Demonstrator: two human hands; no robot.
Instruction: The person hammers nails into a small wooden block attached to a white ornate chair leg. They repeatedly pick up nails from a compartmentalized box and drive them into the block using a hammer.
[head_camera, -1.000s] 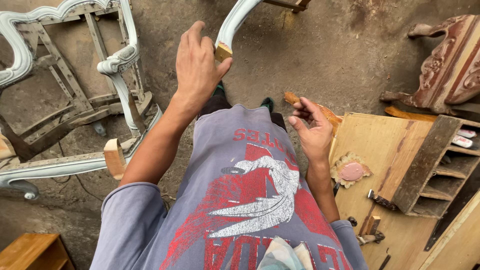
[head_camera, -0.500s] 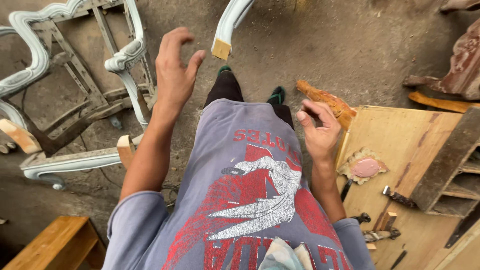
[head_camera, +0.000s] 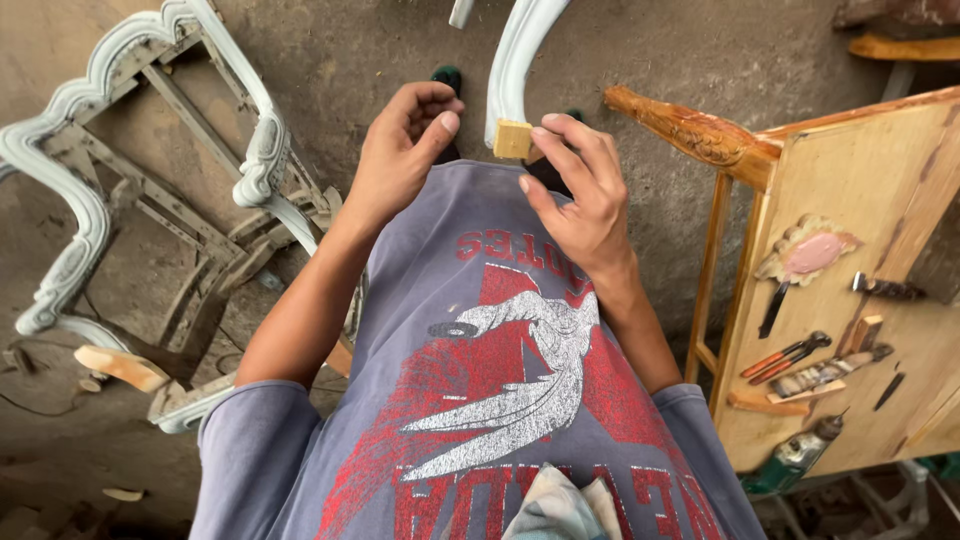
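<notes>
The curved white-primed chair piece (head_camera: 520, 60) hangs just before the person's chest, its bare wooden end (head_camera: 513, 139) between both hands. The right hand (head_camera: 580, 195) touches that end with spread fingertips, apparently not gripping; the left hand (head_camera: 405, 150) curls loosely beside it, holding nothing. Fitting looks barely begun. Compared with 0.5 s ago, both hands have closed in on the end.

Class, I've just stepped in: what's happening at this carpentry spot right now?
A person stands looking down at a curved, white-primed chair piece. The right hand touches its bare wooden end, while the left hand is curled close beside it. A primed chair frame lies on the floor at left. A wooden bench at right carries pliers and other tools.
</notes>
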